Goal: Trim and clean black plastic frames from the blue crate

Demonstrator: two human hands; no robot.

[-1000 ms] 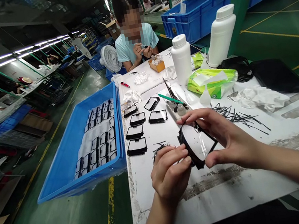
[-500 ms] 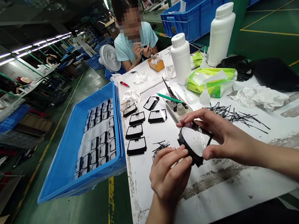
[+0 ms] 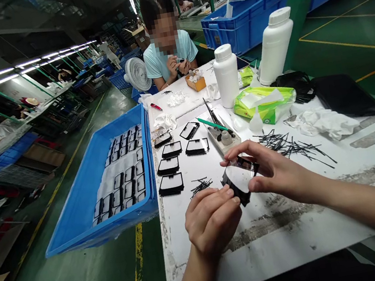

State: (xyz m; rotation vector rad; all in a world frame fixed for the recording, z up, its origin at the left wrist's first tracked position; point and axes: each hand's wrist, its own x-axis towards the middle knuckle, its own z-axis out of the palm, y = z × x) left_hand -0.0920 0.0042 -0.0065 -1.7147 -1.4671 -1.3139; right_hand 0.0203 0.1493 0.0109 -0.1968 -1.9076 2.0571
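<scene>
Both hands hold a small stack of black-framed clear panels (image 3: pixel 239 177) tilted above the white table. My left hand (image 3: pixel 212 221) is closed on the stack's left and lower edge. My right hand (image 3: pixel 274 168) grips the other side, thumb below and fingers over the top. The palm-side fingers of my left hand are hidden. To the left on the table stand several more stacks of the same framed panels (image 3: pixel 171 183). Thin black strips (image 3: pixel 201 186) lie in a small heap beyond my left hand, and a bigger pile of black strips (image 3: pixel 288 144) lies beyond my right hand.
A blue crate (image 3: pixel 76 230) holding rows of panels adjoins the table's left side. Ahead are a grey tray (image 3: pixel 225 139) with a small jar, a green pen (image 3: pixel 211 123), white bottles (image 3: pixel 227 75), a green wipes pack (image 3: pixel 264 105) and a crumpled cloth (image 3: pixel 325 122). A co-worker (image 3: pixel 171 56) sits opposite.
The panel edge that stuck out to the right under my right hand now lies closer in to the stack. Both hands and the stack have shifted slightly left.
</scene>
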